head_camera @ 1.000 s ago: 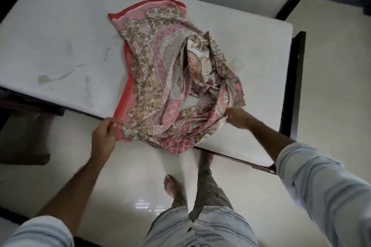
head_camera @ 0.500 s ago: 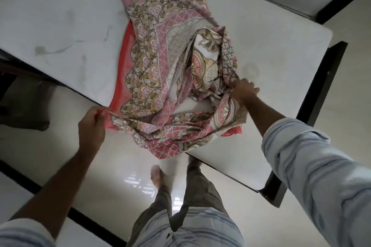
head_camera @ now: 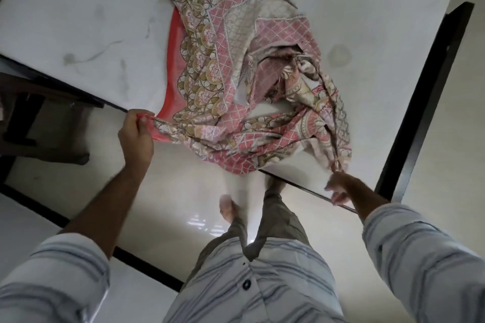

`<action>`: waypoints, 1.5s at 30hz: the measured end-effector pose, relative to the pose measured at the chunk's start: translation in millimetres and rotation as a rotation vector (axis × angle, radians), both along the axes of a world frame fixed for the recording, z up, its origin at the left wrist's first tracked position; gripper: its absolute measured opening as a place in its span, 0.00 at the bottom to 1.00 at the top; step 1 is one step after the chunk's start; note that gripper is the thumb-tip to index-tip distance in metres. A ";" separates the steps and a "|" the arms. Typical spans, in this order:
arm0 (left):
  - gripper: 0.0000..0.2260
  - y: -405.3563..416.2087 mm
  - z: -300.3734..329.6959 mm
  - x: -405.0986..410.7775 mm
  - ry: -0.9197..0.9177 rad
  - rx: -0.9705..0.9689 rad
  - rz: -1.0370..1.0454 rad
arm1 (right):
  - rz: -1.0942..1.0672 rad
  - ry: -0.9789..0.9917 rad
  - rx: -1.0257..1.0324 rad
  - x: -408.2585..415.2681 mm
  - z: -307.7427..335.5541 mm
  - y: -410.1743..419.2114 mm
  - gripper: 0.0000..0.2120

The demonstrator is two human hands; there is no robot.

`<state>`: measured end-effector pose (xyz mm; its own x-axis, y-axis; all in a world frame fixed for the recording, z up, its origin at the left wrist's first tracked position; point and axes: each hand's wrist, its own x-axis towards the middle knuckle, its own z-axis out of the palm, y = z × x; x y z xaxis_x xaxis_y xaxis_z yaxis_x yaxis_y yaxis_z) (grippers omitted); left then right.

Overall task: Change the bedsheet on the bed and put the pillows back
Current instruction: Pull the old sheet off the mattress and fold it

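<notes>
i'm standing at the near edge of the bed, and the patterned pink bedsheet lies bunched in a heap on the bare white mattress, its near fold hanging over the edge toward me. my left hand has its fingers curled round a red-bordered corner, pinching it firmly just off the mattress's near left side. my right hand is at the near right, by the dark bed frame, with a twisted end of the sheet running down to its fingers; it is blurred, but it looks as if it pinches that end. no pillows are in view.

the step, as i judge it, is opening the sheet out. to do it well i'd draw my hands wide apart until the near edge goes taut, lift and flick so the tangled middle unrolls toward the far side, and check the right end is a true corner, not a fold.
</notes>
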<state>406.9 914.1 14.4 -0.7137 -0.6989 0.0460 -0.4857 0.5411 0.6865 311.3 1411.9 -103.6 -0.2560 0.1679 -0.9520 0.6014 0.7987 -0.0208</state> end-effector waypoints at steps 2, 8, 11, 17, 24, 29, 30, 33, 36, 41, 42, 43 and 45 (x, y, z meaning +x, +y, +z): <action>0.09 -13.5 3.1 19.2 0.034 -0.015 0.029 | 0.221 0.037 -0.102 3.8 -7.8 -35.4 0.18; 0.14 -52.8 34.5 71.4 0.241 0.095 0.149 | 0.624 0.506 -0.494 9.2 1.2 -161.6 0.31; 0.15 -63.4 76.3 78.7 0.411 0.181 0.199 | 0.758 0.588 -0.474 20.5 21.0 -211.4 0.52; 0.11 -51.9 191.6 35.1 0.717 0.172 -0.104 | 0.921 0.788 -0.546 60.4 99.3 -301.5 0.45; 0.13 -43.7 288.7 -21.8 0.865 0.041 -0.284 | 0.890 0.718 -0.892 24.5 211.9 -329.0 0.07; 0.10 -55.5 319.9 -61.9 0.846 0.002 -0.317 | 0.831 0.444 -0.978 6.3 266.2 -281.3 0.16; 0.10 -54.6 325.9 -67.9 0.839 -0.005 -0.335 | 0.756 0.524 -1.001 -0.3 275.9 -269.9 0.18; 0.10 -45.0 338.8 -81.3 0.827 -0.014 -0.408 | 0.424 0.598 -1.140 -24.7 311.6 -237.1 0.17; 0.10 -32.1 344.2 -93.6 0.834 0.008 -0.473 | 0.209 0.585 -1.259 -41.2 331.0 -214.0 0.15; 0.09 -25.1 339.5 -100.9 0.830 0.094 -0.559 | 0.163 0.892 -1.048 -60.4 336.1 -203.1 0.15; 0.09 -26.4 336.1 -100.3 0.830 0.113 -0.573 | 0.143 0.973 -1.000 -64.9 335.5 -202.8 0.15; 0.09 -29.1 332.6 -98.9 0.834 0.132 -0.581 | 0.141 1.046 -0.954 -70.9 333.3 -204.2 0.13; 0.09 -34.7 323.9 -96.1 0.834 0.170 -0.575 | 0.227 1.124 -0.869 -86.6 324.6 -207.9 0.09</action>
